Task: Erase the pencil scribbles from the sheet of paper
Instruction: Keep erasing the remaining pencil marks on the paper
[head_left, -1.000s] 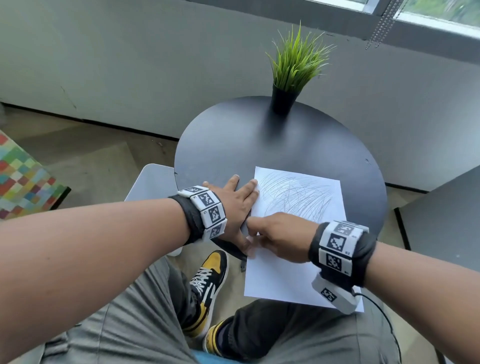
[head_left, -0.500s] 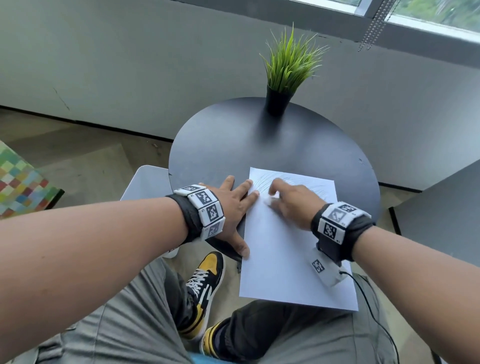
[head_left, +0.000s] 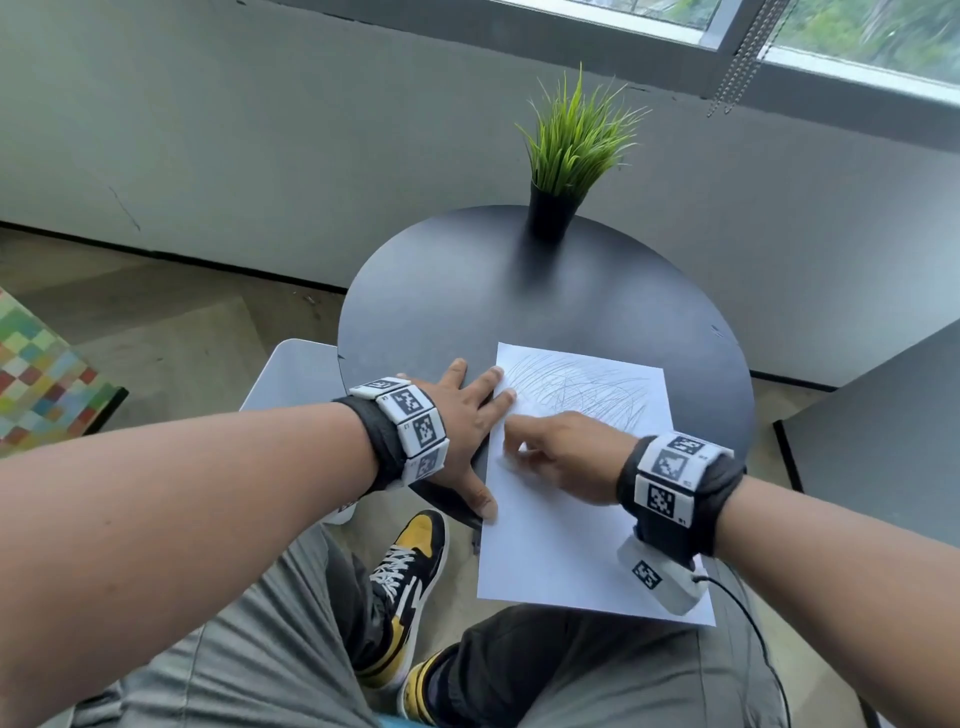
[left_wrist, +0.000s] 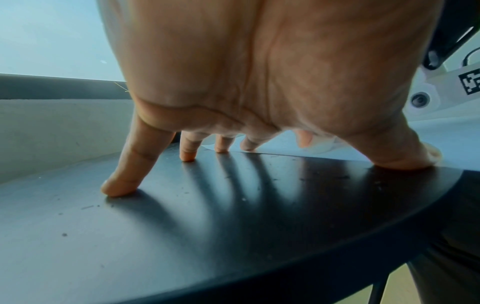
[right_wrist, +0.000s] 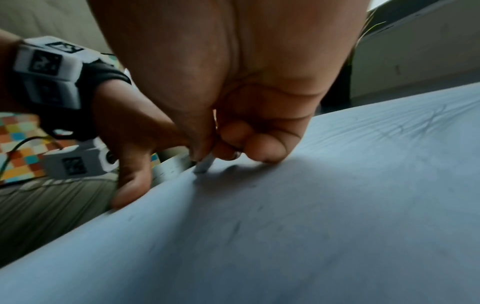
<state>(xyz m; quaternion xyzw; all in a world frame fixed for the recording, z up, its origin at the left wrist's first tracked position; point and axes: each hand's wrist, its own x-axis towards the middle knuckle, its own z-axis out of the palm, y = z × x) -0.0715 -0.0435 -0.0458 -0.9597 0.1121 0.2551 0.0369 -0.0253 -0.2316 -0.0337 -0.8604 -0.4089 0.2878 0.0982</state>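
A white sheet of paper lies on the round black table, its near end hanging over my lap. Grey pencil scribbles cover its far part. My left hand lies flat and spread, fingertips and thumb pressing the sheet's left edge. My right hand rests on the sheet near its left edge, below the scribbles. In the right wrist view its thumb and fingers pinch a small pale eraser whose tip touches the paper.
A potted green grass plant stands at the table's far edge. A grey chair seat sits left of the table and a dark surface at the right. My knees and a yellow-black shoe are below the table edge.
My right hand went from the sheet's left edge up onto the scribbles, then came back down towards me to the left side of the sheet. The left hand stayed put.
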